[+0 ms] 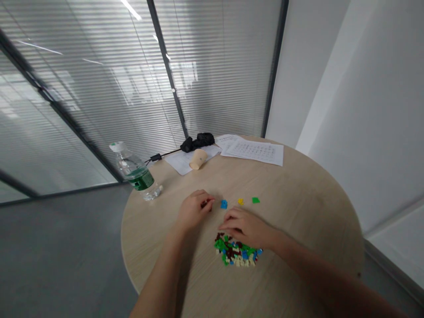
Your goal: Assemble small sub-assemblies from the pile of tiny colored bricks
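My left hand (194, 210) rests on the round table (298, 207), fingers curled around a small dark brick (204, 204). My right hand (247, 226) lies flat, fingers stretched out to the left, over the far edge of a pile of small bricks (236, 251) in green, blue, brown and cream. Just beyond both hands three single pieces lie in a row: a blue brick (224, 204), a yellow brick (240, 201) and a green brick (255, 200).
A plastic water bottle (135, 171) stands near the table's left edge. A paper cup (198, 159) lies on its side on printed sheets (255, 151) at the back, beside a black bundle (198, 141) with a cable. Glass walls with blinds stand behind.
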A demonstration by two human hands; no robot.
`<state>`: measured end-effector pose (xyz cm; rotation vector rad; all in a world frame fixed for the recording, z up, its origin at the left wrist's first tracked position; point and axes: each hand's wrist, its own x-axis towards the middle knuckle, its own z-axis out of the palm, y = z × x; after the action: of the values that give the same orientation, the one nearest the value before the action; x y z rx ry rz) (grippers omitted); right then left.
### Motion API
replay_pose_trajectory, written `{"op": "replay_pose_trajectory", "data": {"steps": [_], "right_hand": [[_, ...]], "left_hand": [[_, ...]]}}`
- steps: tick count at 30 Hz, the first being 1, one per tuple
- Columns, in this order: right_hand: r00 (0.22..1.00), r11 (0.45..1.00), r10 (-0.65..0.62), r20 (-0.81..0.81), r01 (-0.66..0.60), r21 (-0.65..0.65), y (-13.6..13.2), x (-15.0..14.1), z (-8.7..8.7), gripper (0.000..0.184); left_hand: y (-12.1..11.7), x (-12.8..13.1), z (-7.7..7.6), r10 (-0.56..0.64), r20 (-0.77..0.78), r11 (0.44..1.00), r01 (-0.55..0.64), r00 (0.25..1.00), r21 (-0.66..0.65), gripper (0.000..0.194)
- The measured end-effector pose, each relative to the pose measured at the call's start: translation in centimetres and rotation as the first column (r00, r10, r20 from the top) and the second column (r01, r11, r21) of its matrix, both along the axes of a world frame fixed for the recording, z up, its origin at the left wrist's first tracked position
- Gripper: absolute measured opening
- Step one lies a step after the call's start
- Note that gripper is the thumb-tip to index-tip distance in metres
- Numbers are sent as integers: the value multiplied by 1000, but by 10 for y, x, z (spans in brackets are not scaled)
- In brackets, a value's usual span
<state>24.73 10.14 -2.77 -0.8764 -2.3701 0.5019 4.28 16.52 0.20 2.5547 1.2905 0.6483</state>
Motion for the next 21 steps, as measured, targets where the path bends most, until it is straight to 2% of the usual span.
{"op": "replay_pose_trajectory", "data": {"steps": [4,16,21], "right_hand": [[997,999,41,68,-40,-25,-1,-4,0,29],[998,999,-3,58,6,-41,3,0,-3,13],[998,999,7,67,-3,-52,2,0,-2,17]], "left_hand": [[-4,7,1,-73,11,997,73,997,-8,21],[-5,7,3,-67,-14,998,67,998,-21,21],[-3,7,0,-87,-17,996,87,996,-10,22]]}}
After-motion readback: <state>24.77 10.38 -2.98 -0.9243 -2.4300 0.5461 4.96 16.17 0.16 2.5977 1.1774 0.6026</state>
